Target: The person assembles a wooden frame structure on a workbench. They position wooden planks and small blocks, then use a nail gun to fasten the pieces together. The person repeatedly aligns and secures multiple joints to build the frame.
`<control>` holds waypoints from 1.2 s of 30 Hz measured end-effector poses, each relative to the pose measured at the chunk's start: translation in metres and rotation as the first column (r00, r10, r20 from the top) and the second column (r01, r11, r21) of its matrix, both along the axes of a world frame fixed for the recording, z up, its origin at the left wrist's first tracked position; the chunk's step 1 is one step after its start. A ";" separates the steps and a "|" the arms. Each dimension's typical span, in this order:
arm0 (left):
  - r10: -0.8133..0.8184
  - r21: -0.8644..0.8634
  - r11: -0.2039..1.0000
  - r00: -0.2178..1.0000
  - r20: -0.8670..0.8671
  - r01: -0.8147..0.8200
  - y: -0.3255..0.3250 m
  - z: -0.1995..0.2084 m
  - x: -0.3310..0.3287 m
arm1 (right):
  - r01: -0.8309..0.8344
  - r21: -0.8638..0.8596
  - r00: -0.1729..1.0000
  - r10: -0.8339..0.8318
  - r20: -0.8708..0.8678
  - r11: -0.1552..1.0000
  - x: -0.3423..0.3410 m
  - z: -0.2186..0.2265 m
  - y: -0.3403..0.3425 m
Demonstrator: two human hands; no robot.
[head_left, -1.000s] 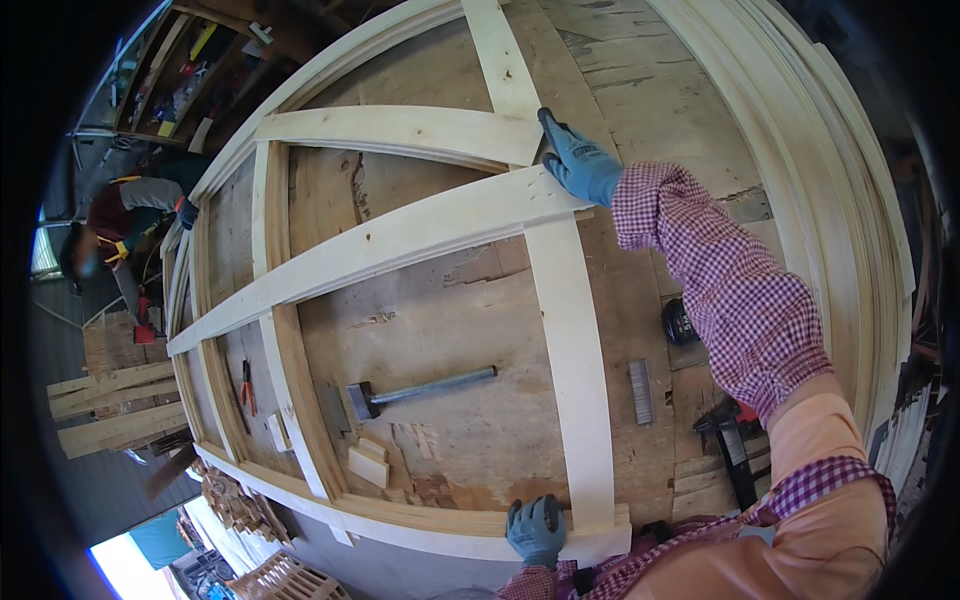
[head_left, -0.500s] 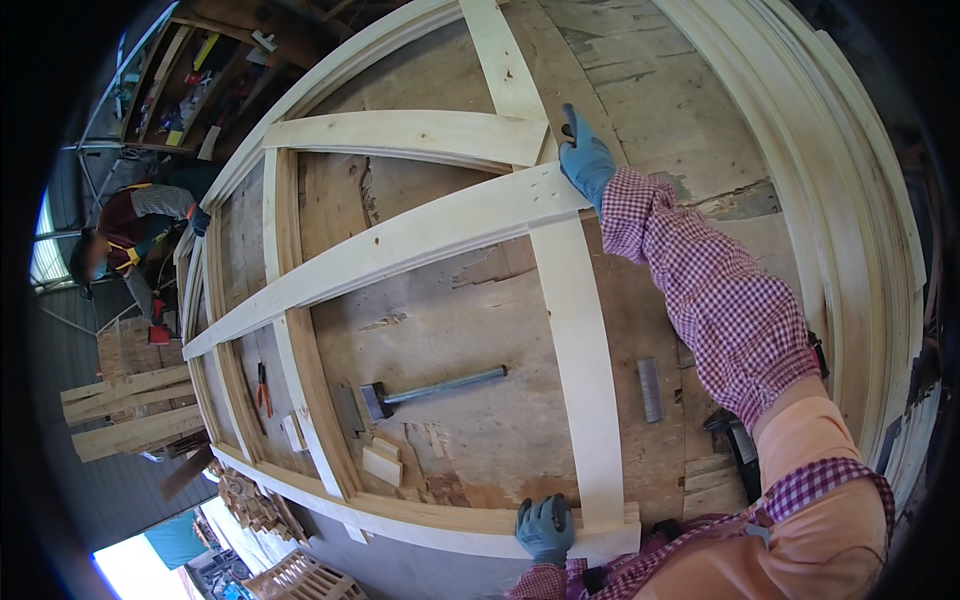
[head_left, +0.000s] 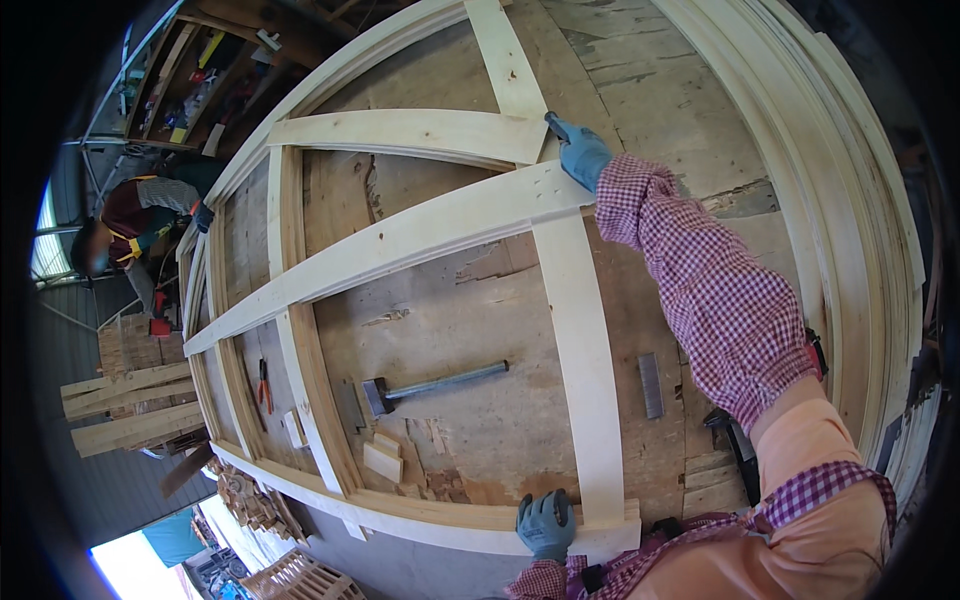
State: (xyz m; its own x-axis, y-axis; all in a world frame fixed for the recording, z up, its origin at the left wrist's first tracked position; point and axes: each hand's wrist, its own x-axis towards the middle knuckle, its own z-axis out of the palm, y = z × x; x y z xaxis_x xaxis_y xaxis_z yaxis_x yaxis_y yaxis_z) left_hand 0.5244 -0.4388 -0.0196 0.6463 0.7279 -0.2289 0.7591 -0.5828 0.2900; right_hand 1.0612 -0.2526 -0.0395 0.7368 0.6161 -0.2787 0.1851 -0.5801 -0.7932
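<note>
My left hand [head_left: 546, 525], in a blue-grey work glove, is closed over the near rail [head_left: 430, 517] of a pale wooden frame, close to its right end. My right hand [head_left: 582, 152], gloved alike, is at the end of the middle rail [head_left: 400, 240]. One of its digits stretches out to the joint where a short crosspiece [head_left: 507, 65] meets a slanting board [head_left: 410, 130]; its other fingers are partly hidden. A wide crosspiece [head_left: 580, 370] spans between the middle and near rails.
Inside the frame lie a hammer [head_left: 435, 385], orange-handled pliers [head_left: 263, 386] and small wood blocks [head_left: 383, 459]. A strip of staples [head_left: 651, 386] and a black tool [head_left: 740, 455] lie right of it. Long boards [head_left: 800, 200] are stacked at right. Another person [head_left: 140, 220] works at far left.
My right hand has shifted slightly, and its outstretched digit has swung left onto the board joint. My left hand stays on the near rail.
</note>
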 end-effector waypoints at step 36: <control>-0.117 -0.313 0.933 0.971 0.208 0.179 0.035 0.011 -0.028 | 0.233 -0.330 0.972 -0.210 0.107 0.915 -0.192 0.006 -0.521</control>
State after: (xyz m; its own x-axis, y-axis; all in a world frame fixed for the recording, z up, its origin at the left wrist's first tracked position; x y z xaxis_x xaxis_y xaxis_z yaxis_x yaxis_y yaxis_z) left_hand 0.4969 -0.4036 -0.0083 0.7942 0.5252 -0.3057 0.5872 -0.5335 0.6088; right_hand 0.8689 -0.7740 -0.0337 0.8679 0.3126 -0.3861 0.0670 -0.8437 -0.5326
